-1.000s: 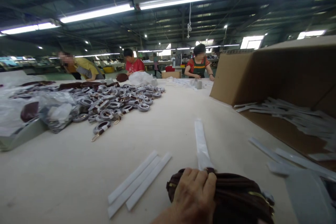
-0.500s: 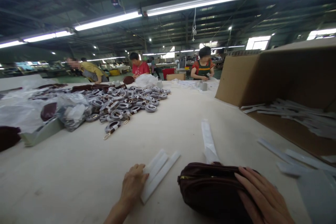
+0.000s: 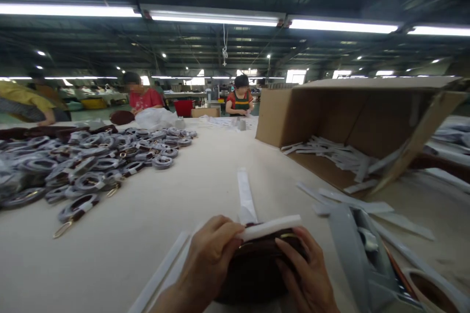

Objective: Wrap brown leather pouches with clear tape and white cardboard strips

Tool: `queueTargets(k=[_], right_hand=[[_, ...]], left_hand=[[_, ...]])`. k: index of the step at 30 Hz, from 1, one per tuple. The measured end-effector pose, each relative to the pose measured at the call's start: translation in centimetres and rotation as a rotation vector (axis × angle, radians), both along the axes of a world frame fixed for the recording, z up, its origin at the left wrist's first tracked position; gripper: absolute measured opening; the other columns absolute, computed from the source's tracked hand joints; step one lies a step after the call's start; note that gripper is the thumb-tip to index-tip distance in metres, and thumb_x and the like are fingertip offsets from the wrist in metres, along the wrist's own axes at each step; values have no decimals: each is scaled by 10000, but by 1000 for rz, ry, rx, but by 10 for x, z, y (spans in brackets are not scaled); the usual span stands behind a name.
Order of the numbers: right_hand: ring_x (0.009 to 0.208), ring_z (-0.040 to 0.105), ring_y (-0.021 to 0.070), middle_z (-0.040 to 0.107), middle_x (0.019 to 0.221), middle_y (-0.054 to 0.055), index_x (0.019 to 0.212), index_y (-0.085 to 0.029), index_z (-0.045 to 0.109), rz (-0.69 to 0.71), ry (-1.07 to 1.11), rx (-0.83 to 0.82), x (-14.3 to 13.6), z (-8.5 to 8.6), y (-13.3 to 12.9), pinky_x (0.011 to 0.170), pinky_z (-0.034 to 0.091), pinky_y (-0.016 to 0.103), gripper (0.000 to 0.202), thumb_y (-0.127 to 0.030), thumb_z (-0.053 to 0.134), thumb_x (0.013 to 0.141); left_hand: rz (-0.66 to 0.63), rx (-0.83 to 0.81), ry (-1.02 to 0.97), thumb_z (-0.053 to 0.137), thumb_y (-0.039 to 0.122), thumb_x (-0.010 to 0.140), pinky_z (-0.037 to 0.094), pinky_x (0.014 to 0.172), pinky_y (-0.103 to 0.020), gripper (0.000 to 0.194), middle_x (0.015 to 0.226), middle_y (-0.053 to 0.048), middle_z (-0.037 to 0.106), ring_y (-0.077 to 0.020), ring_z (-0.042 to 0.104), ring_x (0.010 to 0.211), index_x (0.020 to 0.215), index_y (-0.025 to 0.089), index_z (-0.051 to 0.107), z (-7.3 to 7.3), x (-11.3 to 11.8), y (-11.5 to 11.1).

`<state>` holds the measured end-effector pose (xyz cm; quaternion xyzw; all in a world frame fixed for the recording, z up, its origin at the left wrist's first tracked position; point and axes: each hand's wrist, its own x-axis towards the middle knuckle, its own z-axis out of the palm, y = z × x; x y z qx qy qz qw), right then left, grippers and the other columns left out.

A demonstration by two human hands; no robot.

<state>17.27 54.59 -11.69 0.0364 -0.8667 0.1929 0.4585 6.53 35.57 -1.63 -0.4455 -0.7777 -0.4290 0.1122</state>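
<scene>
A dark brown zipped bag (image 3: 257,274) is between my hands at the bottom centre. My left hand (image 3: 211,259) pinches the left end of a white strip (image 3: 273,226), which lies along the top of the bag by the zipper. At the bag's right side, my right hand (image 3: 306,269) grips its upper edge, fingertips near the strip's right end. Behind the bag a flat white piece (image 3: 246,198) extends away over the table. More white strips (image 3: 161,271) lie beside my left forearm.
Coiled grey-wrapped straps (image 3: 91,166) are heaped at left. An open cardboard box (image 3: 273,117) holding white strips stands at right. A grey tape dispenser (image 3: 356,249) is at lower right, among loose strips. Co-workers, one in a green apron (image 3: 241,102), are across the table.
The view has turned right. My left hand has left the strips on the table with one strip, now against the bag's top. My right hand has shifted its hold on the bag.
</scene>
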Motion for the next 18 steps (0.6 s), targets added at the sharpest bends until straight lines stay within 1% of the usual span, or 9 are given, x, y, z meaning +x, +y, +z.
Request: queueTargets(k=[2, 4, 7, 10, 12, 14, 16, 18], right_hand=[[1262, 382, 280, 271, 1402, 99, 1189, -245, 546, -7, -1, -101, 4, -1, -2, 982, 460, 433, 313, -151, 480, 898], [1271, 378, 282, 215, 1438, 94, 1161, -240, 553, 16, 13, -183, 7, -1, -5, 997, 445, 432, 297, -134, 481, 893], [1288, 359, 286, 139, 1479, 93, 1139, -229, 565, 67, 32, -242, 9, 2, -9, 1009, 434, 416, 295, -103, 488, 883], [1300, 338, 287, 125, 1489, 91, 1097, -223, 575, 83, 46, -267, 10, 6, -10, 1012, 429, 415, 270, -88, 492, 879], [1313, 309, 298, 185, 1473, 106, 1094, -207, 554, 67, 55, -241, 11, 11, -7, 1024, 406, 442, 248, -102, 502, 875], [1311, 303, 297, 297, 1420, 123, 1129, -184, 513, 37, 82, -176, 11, 18, -3, 1038, 378, 446, 263, -122, 510, 874], [1307, 299, 298, 377, 1363, 123, 1175, -162, 489, 16, 96, -79, 9, 26, 3, 1059, 331, 456, 295, -138, 499, 881], [1298, 305, 298, 412, 1342, 112, 1224, -155, 482, 37, 48, 39, 5, 33, 8, 1081, 269, 485, 324, -152, 469, 900]], left_hand=[[-38, -63, 50, 504, 161, 845, 464, 631, -160, 173, 782, 9, 611, -102, 585, 719, 860, 236, 659, -7, 0, 14], [-62, -113, 118, 484, 165, 859, 462, 609, -176, 185, 769, 2, 601, -113, 572, 699, 847, 227, 658, -15, -3, 20], [-65, -135, 258, 424, 197, 903, 461, 578, -193, 232, 737, -13, 586, -126, 553, 668, 858, 205, 651, -23, -5, 23], [-72, -116, 390, 384, 214, 927, 465, 579, -202, 262, 738, -26, 588, -135, 550, 678, 878, 190, 640, -24, -7, 22], [-78, -101, 446, 388, 189, 924, 468, 591, -207, 242, 761, -32, 594, -138, 549, 698, 901, 183, 629, -24, -7, 20], [-78, -106, 474, 401, 161, 915, 467, 593, -210, 217, 775, -34, 592, -138, 542, 702, 925, 177, 617, -23, -9, 18], [-80, -129, 481, 405, 148, 911, 467, 595, -214, 207, 782, -34, 592, -140, 540, 707, 928, 174, 610, -25, -10, 17], [-80, -140, 488, 395, 144, 913, 467, 597, -221, 211, 786, -34, 592, -144, 538, 712, 925, 173, 603, -29, -13, 18]])
